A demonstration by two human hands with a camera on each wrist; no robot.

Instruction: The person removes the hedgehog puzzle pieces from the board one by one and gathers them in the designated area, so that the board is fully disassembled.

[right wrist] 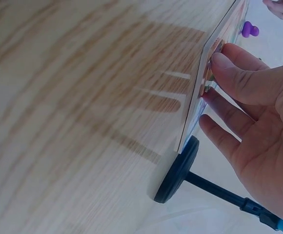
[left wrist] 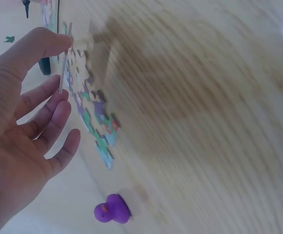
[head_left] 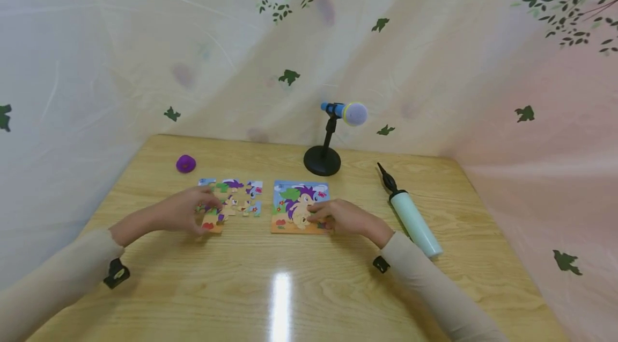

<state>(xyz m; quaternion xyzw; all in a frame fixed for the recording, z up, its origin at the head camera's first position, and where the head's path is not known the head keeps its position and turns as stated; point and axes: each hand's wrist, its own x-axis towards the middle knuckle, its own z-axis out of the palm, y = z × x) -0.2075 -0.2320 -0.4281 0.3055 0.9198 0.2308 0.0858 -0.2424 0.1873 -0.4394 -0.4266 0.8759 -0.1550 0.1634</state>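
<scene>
My left hand (head_left: 185, 210) pinches a flat puzzle piece (left wrist: 65, 61) between thumb and fingers; the left wrist view shows it edge-on. Under and beside that hand lie several loose puzzle pieces (head_left: 233, 202), set out with gaps between them. To their right is a square puzzle board (head_left: 289, 224) with a purple-haired hedgehog picture. My right hand (head_left: 345, 217) is over the board's right side, thumb and fingers together around what looks like a small puzzle piece (right wrist: 208, 78). The fingers hide most of that piece.
A purple rubber duck (head_left: 185, 164) sits at the back left. Behind the board, a blue toy microphone (head_left: 345, 113) stands on a black round base (head_left: 322, 160). A pale green hand pump (head_left: 416, 224) lies right of my right hand. A printed curtain (head_left: 251, 63) hangs behind the table.
</scene>
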